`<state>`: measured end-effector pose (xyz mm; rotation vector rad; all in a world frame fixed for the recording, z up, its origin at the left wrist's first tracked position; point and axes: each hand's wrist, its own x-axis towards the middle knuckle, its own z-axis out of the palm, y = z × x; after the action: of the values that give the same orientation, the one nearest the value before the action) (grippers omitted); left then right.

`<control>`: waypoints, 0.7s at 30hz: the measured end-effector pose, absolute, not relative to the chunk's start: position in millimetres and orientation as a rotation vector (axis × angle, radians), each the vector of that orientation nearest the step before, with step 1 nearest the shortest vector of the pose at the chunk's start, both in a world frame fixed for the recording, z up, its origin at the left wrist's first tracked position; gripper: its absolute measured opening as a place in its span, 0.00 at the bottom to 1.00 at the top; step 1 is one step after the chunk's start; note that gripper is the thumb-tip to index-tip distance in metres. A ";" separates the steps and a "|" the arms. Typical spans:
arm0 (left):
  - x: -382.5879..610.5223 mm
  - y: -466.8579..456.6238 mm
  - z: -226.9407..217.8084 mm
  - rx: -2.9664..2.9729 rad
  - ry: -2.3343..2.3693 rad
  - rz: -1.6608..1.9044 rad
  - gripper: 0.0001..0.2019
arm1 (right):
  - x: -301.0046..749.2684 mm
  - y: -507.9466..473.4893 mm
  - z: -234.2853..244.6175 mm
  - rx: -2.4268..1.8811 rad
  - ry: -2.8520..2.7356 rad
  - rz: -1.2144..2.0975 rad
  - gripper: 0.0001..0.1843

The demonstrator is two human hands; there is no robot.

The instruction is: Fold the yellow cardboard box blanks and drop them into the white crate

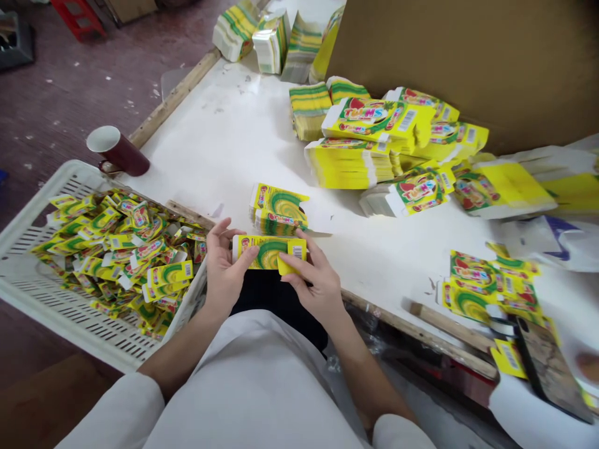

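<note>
Between my two hands, at the table's front edge, is a small yellow and green carton (269,252) with a barcode near its right end. My left hand (224,265) grips its left end, thumb across the front. At the right end, my right hand (314,274) has fingers and thumb on a yellow end flap (286,264). Just beyond the carton, a short stack of flat cartons (279,209) lies on the white table (201,143). To my left, a white plastic basket (56,299) holds many small cartons (135,243).
A dark red mug (122,153) stands at the table's left edge. Bundles of flat cartons (346,163) are piled at the back, before a large brown cardboard box (468,68). On the right lie a phone (552,368), a wooden strip (452,327) and loose cartons (472,280).
</note>
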<state>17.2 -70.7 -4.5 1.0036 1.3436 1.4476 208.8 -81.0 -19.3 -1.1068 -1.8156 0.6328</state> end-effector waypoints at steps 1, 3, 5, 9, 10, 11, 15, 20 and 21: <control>17.2 -70.7 -5.5 1.007 1.340 1.442 0.31 | 210.5 -80.6 -17.4 -1.097 -1.834 0.643 0.17; 16.2 -70.9 -7.3 1.026 1.330 1.438 0.31 | 215.3 -79.3 -12.9 -1.070 -1.879 0.696 0.15; 14.6 -71.3 -7.8 1.034 1.318 1.439 0.32 | 220.2 -78.1 -8.2 -1.051 -1.922 0.769 0.14; 14.0 -73.4 -3.3 1.053 1.323 1.429 0.32 | 221.0 -77.9 -3.7 -1.034 -1.941 0.811 0.13; 15.0 -74.5 -1.5 1.069 1.334 1.424 0.31 | 219.1 -78.3 -3.7 -1.039 -1.938 0.788 0.14; 16.3 -75.7 0.2 1.085 1.339 1.413 0.30 | 216.9 -78.8 -3.9 -1.049 -1.930 0.752 0.14; 21.1 -80.6 3.7 1.089 1.310 1.327 0.25 | 212.3 -80.2 -3.9 -1.066 -1.899 0.640 0.16; 19.9 -80.9 7.4 1.103 1.290 1.337 0.28 | 222.9 -80.4 0.3 -1.016 -1.999 0.755 0.14; 19.6 -80.6 9.0 1.114 1.286 1.330 0.27 | 224.6 -80.6 0.8 -1.012 -1.993 0.767 0.13</control>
<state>19.6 -80.6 9.0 1.1139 1.2863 1.3298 224.6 -80.6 0.8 -1.0123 -1.9929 0.7670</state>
